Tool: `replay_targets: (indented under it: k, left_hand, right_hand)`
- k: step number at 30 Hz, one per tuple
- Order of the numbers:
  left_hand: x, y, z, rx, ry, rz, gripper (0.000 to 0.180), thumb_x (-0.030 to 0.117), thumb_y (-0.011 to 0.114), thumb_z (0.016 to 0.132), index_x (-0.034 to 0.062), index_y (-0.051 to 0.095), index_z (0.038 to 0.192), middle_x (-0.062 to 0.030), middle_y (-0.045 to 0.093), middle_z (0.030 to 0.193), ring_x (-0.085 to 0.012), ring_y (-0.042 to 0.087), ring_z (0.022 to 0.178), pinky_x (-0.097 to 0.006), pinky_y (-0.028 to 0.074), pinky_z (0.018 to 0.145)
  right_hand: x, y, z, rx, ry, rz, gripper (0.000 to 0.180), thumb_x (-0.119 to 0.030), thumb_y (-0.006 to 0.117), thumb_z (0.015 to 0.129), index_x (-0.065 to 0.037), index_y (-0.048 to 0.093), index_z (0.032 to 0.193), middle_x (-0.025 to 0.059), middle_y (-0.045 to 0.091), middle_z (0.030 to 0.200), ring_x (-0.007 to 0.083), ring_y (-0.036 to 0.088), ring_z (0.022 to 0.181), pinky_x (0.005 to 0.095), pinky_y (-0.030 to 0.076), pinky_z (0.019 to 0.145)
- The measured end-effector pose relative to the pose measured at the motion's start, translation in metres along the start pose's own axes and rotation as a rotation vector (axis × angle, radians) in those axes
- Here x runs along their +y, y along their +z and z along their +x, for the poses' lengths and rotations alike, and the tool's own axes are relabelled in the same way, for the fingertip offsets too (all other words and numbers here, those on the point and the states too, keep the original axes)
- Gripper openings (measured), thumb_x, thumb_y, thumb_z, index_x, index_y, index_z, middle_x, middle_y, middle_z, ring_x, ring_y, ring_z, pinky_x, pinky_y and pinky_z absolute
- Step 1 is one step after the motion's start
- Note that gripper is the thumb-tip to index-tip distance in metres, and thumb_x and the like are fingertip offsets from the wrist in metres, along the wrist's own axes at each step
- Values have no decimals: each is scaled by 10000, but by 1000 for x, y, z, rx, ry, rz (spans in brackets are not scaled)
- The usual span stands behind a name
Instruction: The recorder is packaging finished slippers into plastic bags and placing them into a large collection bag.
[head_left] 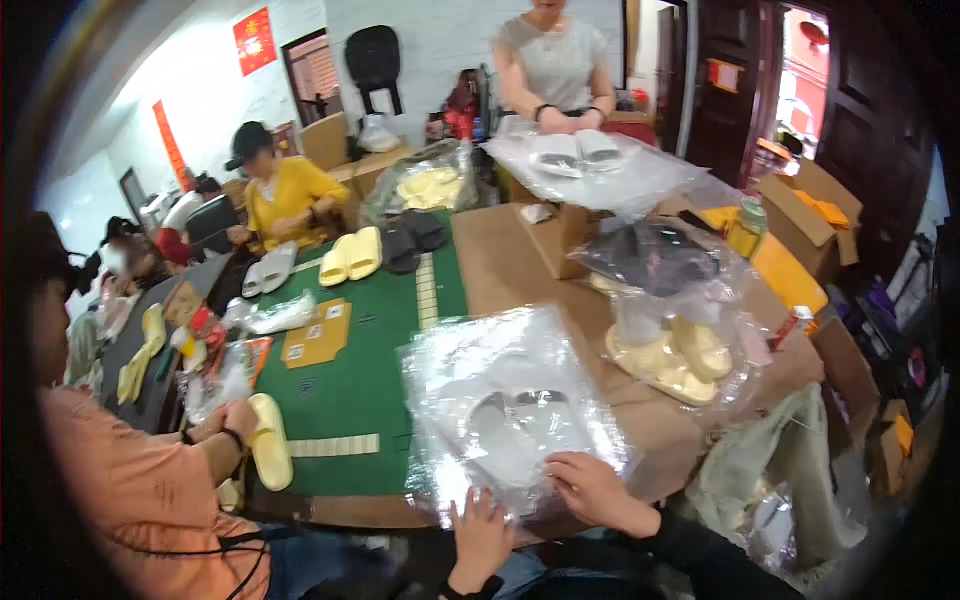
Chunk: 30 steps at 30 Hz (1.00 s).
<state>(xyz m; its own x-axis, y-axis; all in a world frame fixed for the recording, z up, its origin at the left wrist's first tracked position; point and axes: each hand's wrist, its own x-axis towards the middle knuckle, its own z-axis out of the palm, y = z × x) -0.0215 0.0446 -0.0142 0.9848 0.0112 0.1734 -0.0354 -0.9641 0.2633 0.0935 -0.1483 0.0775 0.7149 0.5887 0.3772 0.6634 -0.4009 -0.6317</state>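
A clear plastic bag (pixel 500 385) holding a pair of grey slippers (pixel 510 425) lies on the near edge of the table. My left hand (pixel 478 535) presses its fingertips on the bag's lower edge. My right hand (pixel 595 490) rests flat on the bag's lower right corner, fingers spread over the plastic. Neither hand is closed around anything.
A green mat (pixel 360 350) covers the table's left part, with pale yellow slippers (pixel 352 256), dark slippers (pixel 412 240) and white slippers (pixel 268 270) at its far end. Bagged slippers (pixel 672 350) pile up on cardboard at right. Other people sit at left; one stands at the far end.
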Motion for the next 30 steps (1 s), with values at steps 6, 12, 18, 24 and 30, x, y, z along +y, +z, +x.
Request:
replay_targets:
  k: [6, 12, 18, 24, 30]
  left_hand:
    - [16, -9, 12, -311, -123, -152, 466, 306, 632, 812, 169, 562, 1251, -141, 460, 1363, -360, 349, 1317, -611, 279, 1029]
    - [16, 0, 0, -114, -7, -117, 636, 249, 642, 807, 128, 406, 1385, -142, 272, 1496, -314, 196, 1404, -538, 190, 1095]
    - [3, 10, -5, -50, 13, -105, 693, 264, 646, 811, 140, 347, 1424, -146, 222, 1519, -318, 196, 1406, -517, 167, 1117]
    - [5, 8, -4, -84, 21, -85, 708, 237, 645, 814, 141, 323, 1438, -145, 202, 1529, -322, 181, 1413, -518, 154, 1122]
    - [7, 12, -5, -61, 35, -107, 711, 253, 641, 818, 145, 320, 1443, -146, 192, 1534, -322, 160, 1422, -525, 145, 1124]
  right_hand:
    - [16, 6, -8, 49, 38, -33, 224, -38, 636, 726, -52, 626, 950, 153, 625, 1035, 354, 595, 959, 415, 488, 816]
    - [31, 18, -2, 139, 30, -65, 186, 63, 573, 733, 6, 570, 909, 178, 585, 987, 363, 573, 912, 379, 462, 774]
    - [25, 14, 8, 187, 58, -40, 235, 103, 557, 721, 19, 557, 940, 178, 576, 1001, 357, 569, 932, 366, 450, 804]
    - [45, 25, -5, 188, 34, -106, 250, 104, 565, 714, 13, 562, 948, 185, 574, 1010, 361, 569, 957, 387, 451, 819]
    - [40, 27, -13, 30, 37, -83, 258, 72, 597, 705, -2, 574, 951, 192, 570, 1030, 382, 553, 970, 407, 447, 841]
